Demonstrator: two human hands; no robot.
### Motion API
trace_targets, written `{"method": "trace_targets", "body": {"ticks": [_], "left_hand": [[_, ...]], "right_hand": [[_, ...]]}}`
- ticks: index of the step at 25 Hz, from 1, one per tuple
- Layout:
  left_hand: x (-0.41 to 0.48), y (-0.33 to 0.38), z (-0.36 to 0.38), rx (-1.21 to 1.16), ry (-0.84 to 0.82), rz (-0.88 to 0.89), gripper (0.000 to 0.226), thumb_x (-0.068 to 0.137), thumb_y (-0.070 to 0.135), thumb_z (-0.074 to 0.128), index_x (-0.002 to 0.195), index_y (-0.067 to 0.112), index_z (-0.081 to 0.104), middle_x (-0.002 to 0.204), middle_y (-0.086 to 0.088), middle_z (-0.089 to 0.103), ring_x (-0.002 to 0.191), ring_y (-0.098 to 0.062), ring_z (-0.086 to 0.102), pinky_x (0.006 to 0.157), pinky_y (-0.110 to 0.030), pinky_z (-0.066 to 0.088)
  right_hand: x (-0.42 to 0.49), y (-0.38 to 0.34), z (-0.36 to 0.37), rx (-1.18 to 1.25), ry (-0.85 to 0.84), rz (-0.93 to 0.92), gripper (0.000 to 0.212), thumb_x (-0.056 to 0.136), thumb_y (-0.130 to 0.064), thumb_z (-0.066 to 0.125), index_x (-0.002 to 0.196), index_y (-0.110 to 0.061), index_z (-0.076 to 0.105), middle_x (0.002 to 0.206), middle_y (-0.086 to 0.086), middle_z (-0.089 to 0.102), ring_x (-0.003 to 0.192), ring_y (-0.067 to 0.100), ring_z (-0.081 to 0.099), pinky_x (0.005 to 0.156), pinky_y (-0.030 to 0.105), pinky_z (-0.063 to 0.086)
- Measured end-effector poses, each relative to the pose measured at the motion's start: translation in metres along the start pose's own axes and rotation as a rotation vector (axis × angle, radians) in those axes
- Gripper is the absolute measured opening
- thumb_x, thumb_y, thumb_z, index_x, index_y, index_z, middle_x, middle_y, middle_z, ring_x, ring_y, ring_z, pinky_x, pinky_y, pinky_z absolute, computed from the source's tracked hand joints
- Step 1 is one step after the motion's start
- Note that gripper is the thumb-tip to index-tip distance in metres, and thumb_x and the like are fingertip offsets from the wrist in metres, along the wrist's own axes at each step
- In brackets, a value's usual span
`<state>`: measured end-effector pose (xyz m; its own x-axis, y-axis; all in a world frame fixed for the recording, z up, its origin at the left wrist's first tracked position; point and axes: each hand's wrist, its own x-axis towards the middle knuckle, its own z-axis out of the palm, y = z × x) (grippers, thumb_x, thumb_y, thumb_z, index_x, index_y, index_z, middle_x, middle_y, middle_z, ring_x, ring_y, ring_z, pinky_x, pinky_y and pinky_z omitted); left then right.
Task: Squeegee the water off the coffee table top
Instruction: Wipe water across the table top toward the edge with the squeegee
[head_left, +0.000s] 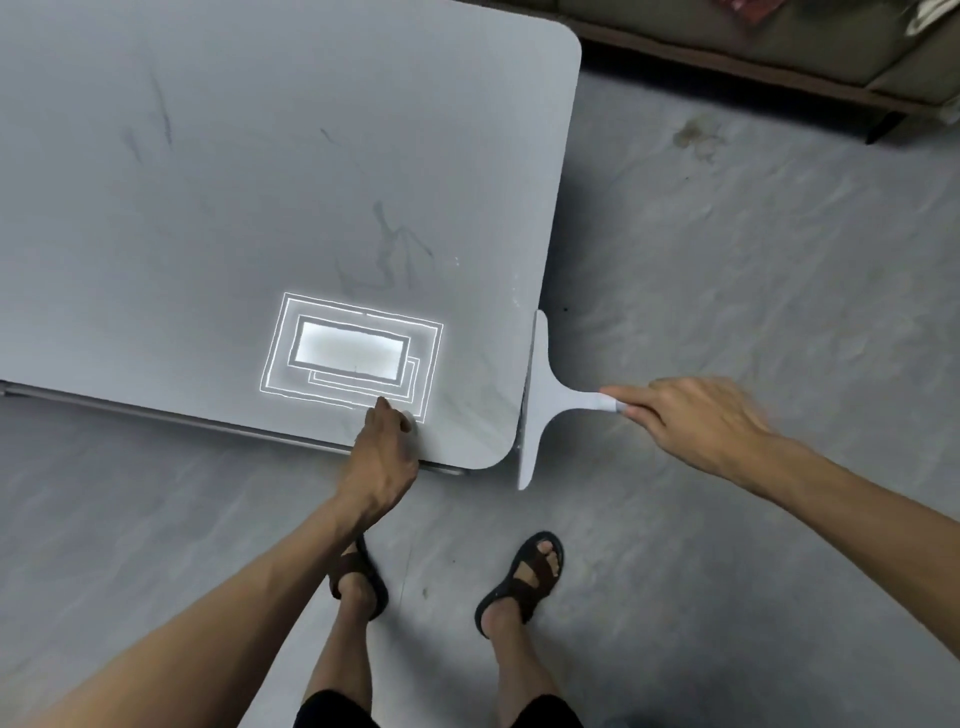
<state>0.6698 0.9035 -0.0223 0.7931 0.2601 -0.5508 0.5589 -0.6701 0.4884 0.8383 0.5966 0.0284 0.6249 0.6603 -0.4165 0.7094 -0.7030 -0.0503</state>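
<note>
A grey coffee table top (260, 182) with rounded corners fills the upper left. Faint wet streaks (387, 249) show near its right side, and a ceiling light glares off it near the front edge. A pale grey squeegee (540, 395) hangs just past the table's right edge, its blade running along that edge. My right hand (691, 421) grips the squeegee's handle out over the floor. My left hand (387, 447) rests on the table's front edge near the right corner, fingers curled on the top.
Grey marbled floor (727, 260) surrounds the table. A sofa base with a dark leg (883, 124) stands at the top right. My two feet in dark sandals (524, 577) stand just in front of the table's corner.
</note>
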Motion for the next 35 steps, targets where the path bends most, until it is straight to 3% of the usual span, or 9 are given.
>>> {"method": "trace_targets", "body": {"ticks": [2,4,8,10,14,21,28,32,35], "left_hand": [[-0.003,0.007,0.007,-0.078,-0.010,-0.001,0.034,0.077,-0.002,0.051,0.107,0.011,0.043,0.095,-0.001,0.050,0.072,-0.021,0.047,0.053,-0.025,0.028],[-0.006,0.007,0.004,-0.128,0.036,-0.034,0.034,0.079,0.001,0.051,0.109,0.016,0.045,0.093,0.005,0.053,0.073,-0.019,0.050,0.057,-0.026,0.034],[-0.008,-0.024,-0.026,-0.233,0.309,-0.200,0.014,0.092,0.029,0.053,0.101,0.020,0.047,0.098,0.005,0.059,0.080,-0.019,0.057,0.068,-0.031,0.043],[-0.008,-0.056,-0.046,-0.257,0.430,-0.316,0.014,0.088,0.023,0.054,0.101,0.020,0.048,0.099,-0.002,0.063,0.083,-0.024,0.058,0.069,-0.033,0.043],[-0.003,-0.130,-0.084,-0.275,0.532,-0.501,0.030,0.077,0.010,0.052,0.106,0.018,0.049,0.095,-0.003,0.060,0.084,-0.027,0.056,0.069,-0.033,0.040],[0.016,-0.198,-0.108,-0.300,0.498,-0.429,0.026,0.077,0.010,0.055,0.094,0.026,0.042,0.092,0.000,0.059,0.075,-0.022,0.055,0.054,-0.027,0.035],[0.032,-0.158,-0.105,-0.267,0.285,-0.270,0.027,0.073,-0.001,0.053,0.085,0.019,0.039,0.086,-0.002,0.051,0.070,-0.020,0.048,0.051,-0.029,0.035],[0.038,-0.114,-0.091,-0.158,0.102,-0.152,0.035,0.074,-0.009,0.050,0.097,0.016,0.043,0.110,-0.007,0.045,0.092,-0.024,0.050,0.058,-0.025,0.035],[0.041,-0.085,-0.079,-0.094,-0.023,-0.101,0.035,0.074,-0.006,0.048,0.105,0.008,0.047,0.114,-0.010,0.044,0.091,-0.028,0.051,0.068,-0.030,0.036]], "right_hand": [[-0.004,0.018,-0.009,-0.052,-0.011,-0.002,0.035,0.097,-0.053,0.028,0.130,-0.056,0.038,0.075,-0.008,0.061,0.067,0.019,0.064,0.052,0.030,0.047],[0.001,0.014,-0.021,-0.044,-0.013,-0.039,0.035,0.097,-0.053,0.027,0.130,-0.054,0.037,0.076,-0.008,0.062,0.066,0.020,0.064,0.051,0.031,0.048],[0.046,-0.055,-0.047,-0.027,-0.018,-0.227,0.040,0.097,-0.055,0.022,0.134,-0.056,0.035,0.073,-0.010,0.054,0.067,0.021,0.062,0.043,0.026,0.024],[0.081,-0.105,-0.052,-0.023,-0.054,-0.370,0.045,0.097,-0.057,0.016,0.137,-0.055,0.035,0.080,-0.009,0.057,0.074,0.022,0.063,0.046,0.027,0.017],[0.164,-0.216,-0.048,0.036,-0.126,-0.567,0.038,0.100,-0.053,0.023,0.134,-0.053,0.041,0.101,-0.006,0.068,0.090,0.025,0.064,0.061,0.031,0.031],[0.258,-0.316,-0.035,0.098,-0.076,-0.556,0.034,0.101,-0.049,0.028,0.129,-0.053,0.046,0.111,-0.010,0.069,0.099,0.023,0.063,0.064,0.030,0.029],[0.195,-0.214,-0.025,0.186,-0.078,-0.248,0.038,0.101,-0.048,0.024,0.135,-0.055,0.040,0.082,-0.009,0.059,0.089,0.022,0.062,0.068,0.033,0.041],[0.115,-0.123,-0.019,0.152,-0.097,-0.013,0.039,0.100,-0.049,0.028,0.137,-0.058,0.036,0.091,-0.013,0.066,0.085,0.015,0.064,0.066,0.030,0.049],[0.063,-0.073,-0.022,0.105,-0.117,0.088,0.038,0.099,-0.050,0.032,0.135,-0.061,0.037,0.095,-0.014,0.068,0.082,0.013,0.065,0.061,0.029,0.049]]}}
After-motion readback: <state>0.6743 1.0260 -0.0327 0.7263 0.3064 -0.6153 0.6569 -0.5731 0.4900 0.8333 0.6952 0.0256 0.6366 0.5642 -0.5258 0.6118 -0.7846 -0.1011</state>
